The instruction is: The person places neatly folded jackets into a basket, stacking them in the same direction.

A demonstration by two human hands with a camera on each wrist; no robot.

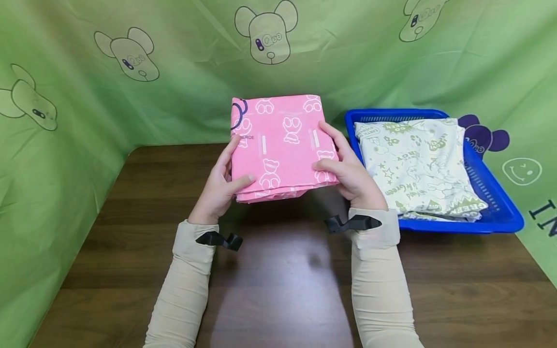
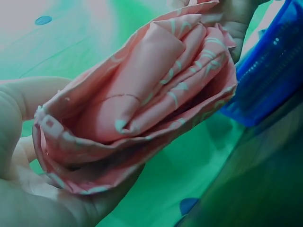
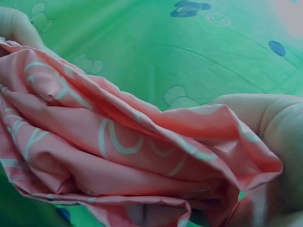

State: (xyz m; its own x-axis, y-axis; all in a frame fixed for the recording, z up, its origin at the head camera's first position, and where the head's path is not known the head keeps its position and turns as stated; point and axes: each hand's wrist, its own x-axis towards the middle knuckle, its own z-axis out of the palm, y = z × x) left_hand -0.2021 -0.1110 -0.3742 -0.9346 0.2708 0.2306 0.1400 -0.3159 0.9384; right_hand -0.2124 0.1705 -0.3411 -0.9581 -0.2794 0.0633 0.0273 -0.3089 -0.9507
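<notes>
A folded pink cloth [image 1: 283,145] printed with white bear outlines is held up in front of me, above the table. My left hand [image 1: 217,188] grips its left side, thumb on the upper face. On the opposite side my right hand [image 1: 350,171] holds it, with the thumb on the face and a finger along the right edge. In the left wrist view the cloth's [image 2: 156,90] near edge shows loose layers tucked inside an outer fold. The right wrist view shows the same bunched layers of cloth [image 3: 109,137]. Most fingers are hidden beneath it.
To the right a blue plastic basket [image 1: 500,203] stands on the brown wooden table [image 1: 143,232]. Folded white cloth [image 1: 417,169] with green print lies in the basket. A green curtain [image 1: 187,63] with cartoon heads hangs behind and at both sides of the table.
</notes>
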